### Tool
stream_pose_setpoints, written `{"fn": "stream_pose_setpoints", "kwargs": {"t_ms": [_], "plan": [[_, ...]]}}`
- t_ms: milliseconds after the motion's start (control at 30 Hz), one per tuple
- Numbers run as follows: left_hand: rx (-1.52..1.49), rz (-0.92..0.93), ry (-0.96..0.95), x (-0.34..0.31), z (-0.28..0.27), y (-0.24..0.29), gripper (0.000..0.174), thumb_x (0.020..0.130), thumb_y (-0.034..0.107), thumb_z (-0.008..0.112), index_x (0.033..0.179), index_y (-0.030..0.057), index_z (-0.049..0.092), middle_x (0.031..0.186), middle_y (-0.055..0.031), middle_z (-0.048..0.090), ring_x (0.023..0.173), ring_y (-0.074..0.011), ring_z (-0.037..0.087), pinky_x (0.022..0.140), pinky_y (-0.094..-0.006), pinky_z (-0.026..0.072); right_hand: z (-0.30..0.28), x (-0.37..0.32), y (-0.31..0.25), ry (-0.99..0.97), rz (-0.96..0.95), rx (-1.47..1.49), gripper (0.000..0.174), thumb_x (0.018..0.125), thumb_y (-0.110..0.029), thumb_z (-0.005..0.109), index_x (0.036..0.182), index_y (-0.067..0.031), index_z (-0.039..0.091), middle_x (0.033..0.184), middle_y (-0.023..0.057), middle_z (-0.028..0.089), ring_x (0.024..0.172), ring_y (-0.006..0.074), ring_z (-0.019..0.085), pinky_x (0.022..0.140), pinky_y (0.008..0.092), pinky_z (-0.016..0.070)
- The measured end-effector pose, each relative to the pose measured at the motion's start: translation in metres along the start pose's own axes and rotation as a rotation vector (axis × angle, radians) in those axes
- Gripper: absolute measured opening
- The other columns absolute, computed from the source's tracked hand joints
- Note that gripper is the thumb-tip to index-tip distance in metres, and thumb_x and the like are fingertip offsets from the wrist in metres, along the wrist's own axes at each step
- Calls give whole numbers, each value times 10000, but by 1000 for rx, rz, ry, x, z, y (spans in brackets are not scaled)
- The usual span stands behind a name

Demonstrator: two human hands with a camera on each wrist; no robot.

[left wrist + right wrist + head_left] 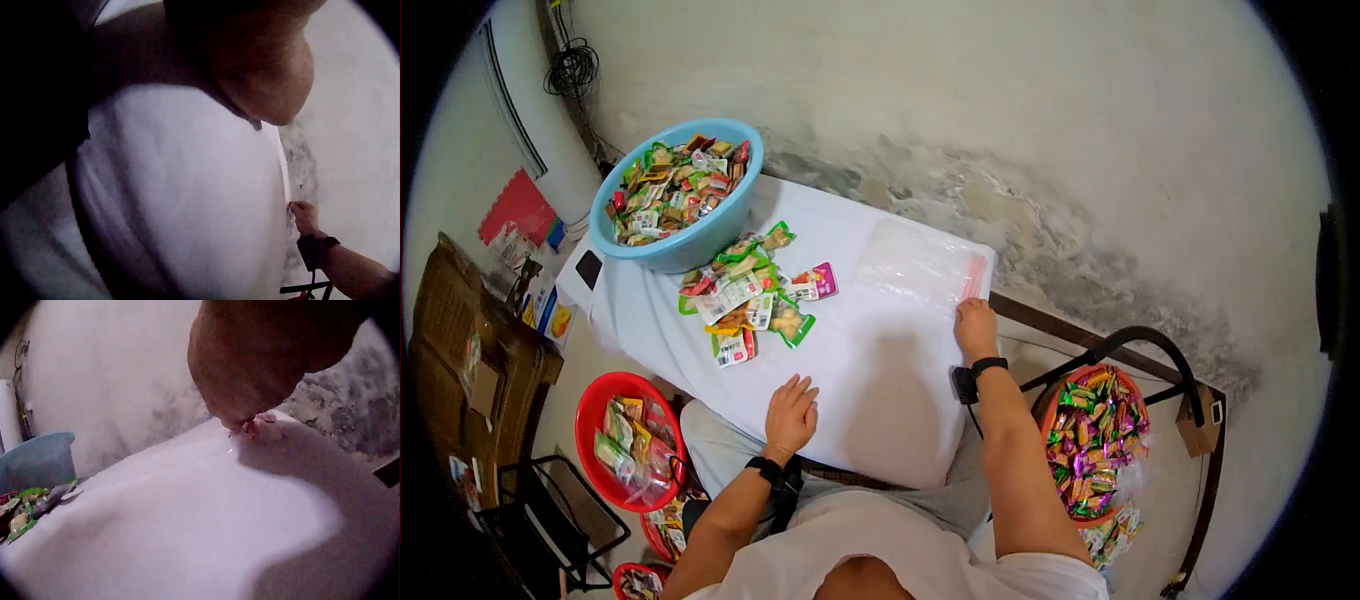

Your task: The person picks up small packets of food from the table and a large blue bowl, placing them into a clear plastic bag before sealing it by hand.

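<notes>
A flat stack of clear plastic bags [920,262] with a pink strip along one end lies at the far right of the white-covered table. At that strip, my right hand [977,330] has its fingertips bent down, pinching the bags' pink edge; the right wrist view shows the pink edge [265,422] right at the fingertips. My left hand [791,413] is over the near side of the table, fingers loosely extended, holding nothing. Beyond it lies a pile of small snack packets [745,290], with a purple packet [824,280] on its right side.
A blue basin [675,255] full of snack packets stands at the table's back left. On the floor, a red basin [590,440] with packets is at left and a basin of shiny wrapped sweets [1095,440] at right. A black curved bar [1145,335] rises beside the latter.
</notes>
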State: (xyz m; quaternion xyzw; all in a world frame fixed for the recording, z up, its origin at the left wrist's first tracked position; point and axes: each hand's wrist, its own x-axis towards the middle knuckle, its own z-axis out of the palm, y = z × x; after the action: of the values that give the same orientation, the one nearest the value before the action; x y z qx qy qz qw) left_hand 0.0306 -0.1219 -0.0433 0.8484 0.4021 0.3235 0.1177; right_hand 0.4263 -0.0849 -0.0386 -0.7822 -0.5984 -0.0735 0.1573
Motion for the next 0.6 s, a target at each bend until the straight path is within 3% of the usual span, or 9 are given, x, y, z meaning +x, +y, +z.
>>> {"fn": "stream_pose_setpoints", "kwargs": {"t_ms": [67, 133, 267, 333, 600], "plan": [[1, 12, 7, -1, 0, 2, 246, 730, 90, 568, 968, 54, 619, 1125, -120, 563, 1114, -316, 475, 914, -420, 376, -7, -1, -6, 24, -10, -22, 145, 723, -99, 544, 833, -39, 616, 924, 113, 594, 943, 279, 523, 717, 427, 433], [6, 14, 16, -1, -1, 2, 235, 732, 84, 569, 958, 52, 624, 1121, -119, 567, 1108, -312, 481, 913, -411, 380, -13, -6, -13, 300, -132, 4, 132, 713, -96, 545, 807, -38, 617, 861, 108, 594, 871, 282, 539, 699, 428, 435], [24, 16, 35, -3, 1, 1, 228, 733, 80, 570, 953, 56, 628, 1116, -116, 571, 1107, -308, 484, 913, -408, 382, 5, 0, -4, 262, -210, -49, 113, 736, -118, 562, 800, -61, 636, 874, 105, 594, 871, 279, 532, 708, 410, 434], [-3, 18, 23, -3, 2, -1, 228, 736, 73, 568, 955, 56, 628, 1113, -113, 574, 1104, -302, 487, 913, -405, 384, 9, 5, -3, 88, -126, -54, 66, 719, -102, 555, 738, -52, 593, 787, 99, 585, 814, 284, 545, 683, 427, 436], [12, 50, 65, -3, 1, 0, 219, 733, 70, 568, 945, 54, 619, 1093, -122, 580, 1094, -310, 493, 904, -406, 388, -38, 0, -25, 227, -148, 57, 55, 739, -108, 555, 737, -60, 580, 754, 99, 561, 764, 289, 547, 638, 411, 440]]}}
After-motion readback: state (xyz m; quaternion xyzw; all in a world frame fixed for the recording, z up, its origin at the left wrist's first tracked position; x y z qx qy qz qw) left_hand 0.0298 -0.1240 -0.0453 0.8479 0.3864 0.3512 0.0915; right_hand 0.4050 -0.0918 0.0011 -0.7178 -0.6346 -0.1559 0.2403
